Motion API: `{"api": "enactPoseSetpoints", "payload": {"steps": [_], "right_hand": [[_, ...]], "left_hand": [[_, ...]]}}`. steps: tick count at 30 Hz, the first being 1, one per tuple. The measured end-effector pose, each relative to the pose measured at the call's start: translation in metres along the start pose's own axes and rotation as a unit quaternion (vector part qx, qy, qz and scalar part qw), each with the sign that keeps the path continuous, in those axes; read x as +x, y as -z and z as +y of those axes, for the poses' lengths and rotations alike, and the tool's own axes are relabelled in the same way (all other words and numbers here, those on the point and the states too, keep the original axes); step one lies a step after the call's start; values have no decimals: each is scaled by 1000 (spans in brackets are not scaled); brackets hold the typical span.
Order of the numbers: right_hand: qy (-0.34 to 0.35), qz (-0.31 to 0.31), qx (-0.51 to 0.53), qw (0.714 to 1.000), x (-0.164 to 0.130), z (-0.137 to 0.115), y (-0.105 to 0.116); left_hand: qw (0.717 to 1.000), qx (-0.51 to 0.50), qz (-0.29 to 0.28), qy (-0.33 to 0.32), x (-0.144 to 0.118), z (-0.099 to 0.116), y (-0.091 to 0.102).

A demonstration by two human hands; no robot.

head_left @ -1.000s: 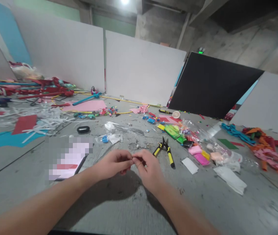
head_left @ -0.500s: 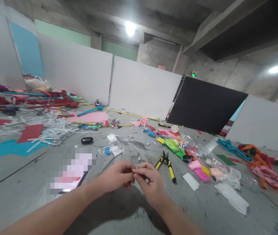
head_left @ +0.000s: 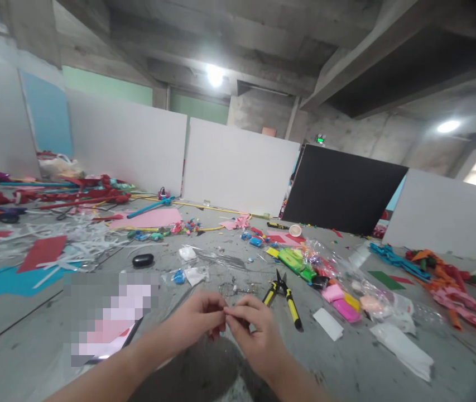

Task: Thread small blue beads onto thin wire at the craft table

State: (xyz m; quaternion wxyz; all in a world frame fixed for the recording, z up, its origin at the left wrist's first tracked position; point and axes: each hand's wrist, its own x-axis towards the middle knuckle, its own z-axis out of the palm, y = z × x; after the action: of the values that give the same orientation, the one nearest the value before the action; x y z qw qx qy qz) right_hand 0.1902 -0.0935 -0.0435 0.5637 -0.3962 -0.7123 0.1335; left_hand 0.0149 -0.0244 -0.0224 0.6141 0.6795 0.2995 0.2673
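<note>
- Our left hand [head_left: 198, 319] and our right hand [head_left: 256, 338] meet in the middle, near us, fingertip to fingertip.
- The fingers [head_left: 220, 312] of both hands are pinched shut on one tiny thing [head_left: 226, 318] between them. It is too small for us to tell what it is or which way it points.
- Neither hand is closer to it. Both touch it, one from the left and one from the right.
- Just past our fingers, a bit farther away, a little tangle of thin wire [head_left: 234, 290] lies on the floor [head_left: 346, 363].
- To the right of the wire are the yellow-handled snips [head_left: 284, 290]. Their long side runs from far to near, with the handles toward us. Our right hand is the closer one to them.
- Right of the snips lies a white card [head_left: 327, 324], and past it a clear bag [head_left: 363, 285] with pink, yellow and green bits.
- On the left, near our left arm, is a flat blurred patch we cannot read.
- Farther left are a small black case [head_left: 143, 260] and a pile of white paper strips [head_left: 82, 234].
</note>
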Motion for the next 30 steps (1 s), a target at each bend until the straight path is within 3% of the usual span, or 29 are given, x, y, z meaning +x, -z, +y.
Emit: {"api": "enactPoseSetpoints", "payload": {"steps": [16, 30], "right_hand": [[-86, -57, -16, 995, 2, -2, 3], [-43, -58, -54, 996, 0, -3, 3]], "left_hand": [[987, 162, -18, -3, -4, 7, 6], [990, 138, -38, 8, -4, 8, 9]]}}
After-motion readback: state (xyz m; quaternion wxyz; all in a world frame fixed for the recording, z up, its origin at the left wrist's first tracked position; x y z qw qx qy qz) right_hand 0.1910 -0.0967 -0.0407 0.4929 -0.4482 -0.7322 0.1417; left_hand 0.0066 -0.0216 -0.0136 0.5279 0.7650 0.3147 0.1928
